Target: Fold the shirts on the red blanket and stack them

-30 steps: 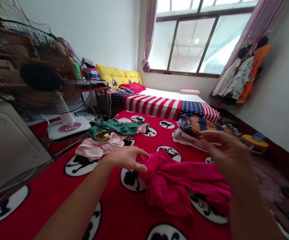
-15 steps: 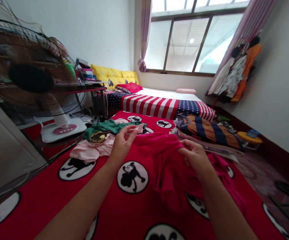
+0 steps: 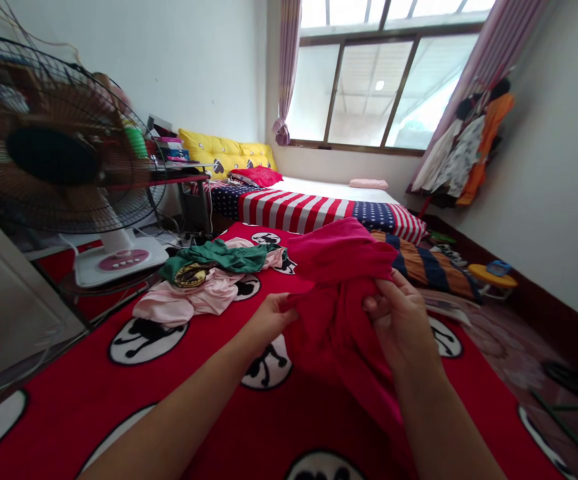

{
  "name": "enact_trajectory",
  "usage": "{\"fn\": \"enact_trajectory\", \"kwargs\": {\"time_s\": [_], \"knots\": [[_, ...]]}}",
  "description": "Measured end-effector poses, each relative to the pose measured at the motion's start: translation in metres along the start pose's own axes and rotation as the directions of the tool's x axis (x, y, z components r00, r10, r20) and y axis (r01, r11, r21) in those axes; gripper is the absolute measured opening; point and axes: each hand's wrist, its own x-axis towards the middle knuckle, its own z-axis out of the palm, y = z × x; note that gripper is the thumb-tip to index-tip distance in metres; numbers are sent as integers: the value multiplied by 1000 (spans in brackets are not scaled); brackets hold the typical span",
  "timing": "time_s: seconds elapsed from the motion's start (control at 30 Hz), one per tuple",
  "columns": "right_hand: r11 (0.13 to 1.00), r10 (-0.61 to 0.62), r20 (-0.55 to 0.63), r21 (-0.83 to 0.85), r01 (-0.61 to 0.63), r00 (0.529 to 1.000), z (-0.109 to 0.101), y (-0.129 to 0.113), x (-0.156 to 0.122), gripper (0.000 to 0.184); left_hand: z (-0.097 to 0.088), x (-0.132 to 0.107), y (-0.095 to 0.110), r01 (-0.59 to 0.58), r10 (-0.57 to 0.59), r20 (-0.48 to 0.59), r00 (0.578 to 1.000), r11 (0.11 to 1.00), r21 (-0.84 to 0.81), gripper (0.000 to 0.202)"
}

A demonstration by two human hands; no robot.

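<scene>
A bright pink garment (image 3: pixel 341 257) hangs bunched between my hands above the red blanket (image 3: pixel 209 400) with its round monkey prints; its exact kind does not show. My left hand (image 3: pixel 272 321) pinches the garment's left side. On the other side, my right hand (image 3: pixel 401 313) is closed on its edge, with the cloth falling in folds below. To the left lies a loose heap of clothes: a green garment (image 3: pixel 223 255) on top, a pale pink garment (image 3: pixel 169 303) beneath, and a patterned yellow-and-black piece (image 3: pixel 192 275).
Behind the pink cloth lies an orange and navy striped garment (image 3: pixel 439 267). A fan (image 3: pixel 53 153) stands at left. A bed (image 3: pixel 299 210) with a flag-print cover is at the back. An orange stool (image 3: pixel 489 275) stands at right, below hanging clothes (image 3: pixel 469 147).
The pink garment has been lifted and now partly covers the striped one. My left hand has come down, away from the heap, onto the pink cloth. My right hand has shifted slightly right.
</scene>
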Motion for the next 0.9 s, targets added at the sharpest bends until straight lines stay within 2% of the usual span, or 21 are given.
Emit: {"fn": "enact_trajectory", "kwargs": {"time_s": [0.1,0.2,0.3,0.4,0.5,0.53,0.6,0.67,0.7,0.73,0.77,0.83,0.87,0.9], "knots": [[983,-140,-82,-129,128,987,-10,-4,6,38,-27,11,4,-20,13,-181,983,999,-35,46],[927,-308,-161,-272,258,938,-21,-8,14,39,-61,18,12,-123,214,-366,906,958,257,31],[903,-356,-209,-326,279,911,-30,-11,19,37,-88,21,16,-143,360,-412,837,871,470,23],[903,-350,-242,-344,257,905,-40,-10,25,36,-103,23,18,-163,386,-496,778,886,433,24],[894,-364,-251,-364,261,897,-51,-4,35,38,-104,24,24,-260,326,-612,720,945,198,25],[886,-373,-238,-377,269,897,-53,-1,38,41,-101,23,27,-286,278,-630,725,954,92,26],[871,-348,-155,-419,258,925,-51,5,37,51,-89,20,34,-308,200,-605,771,948,-79,30],[863,-178,30,-476,171,984,-38,11,26,57,-70,12,43,-307,190,-512,838,939,-154,33],[853,-50,155,-507,123,987,-28,15,17,61,-59,7,47,-304,203,-449,870,938,-165,33],[835,65,285,-541,105,956,-17,19,6,65,-47,1,50,-299,217,-383,898,939,-168,32],[817,141,404,-563,125,904,-7,23,-5,69,-36,-6,54,-290,229,-314,921,944,-161,30],[796,154,555,-560,230,818,10,30,-22,66,-18,-18,60,-256,236,-158,959,959,-120,28],[794,123,576,-546,268,808,13,32,-25,56,-13,-22,62,-248,240,-87,967,964,-97,28],[800,82,556,-532,278,827,13,32,-25,44,-10,-24,63,-252,250,-32,968,964,-80,28]]}}
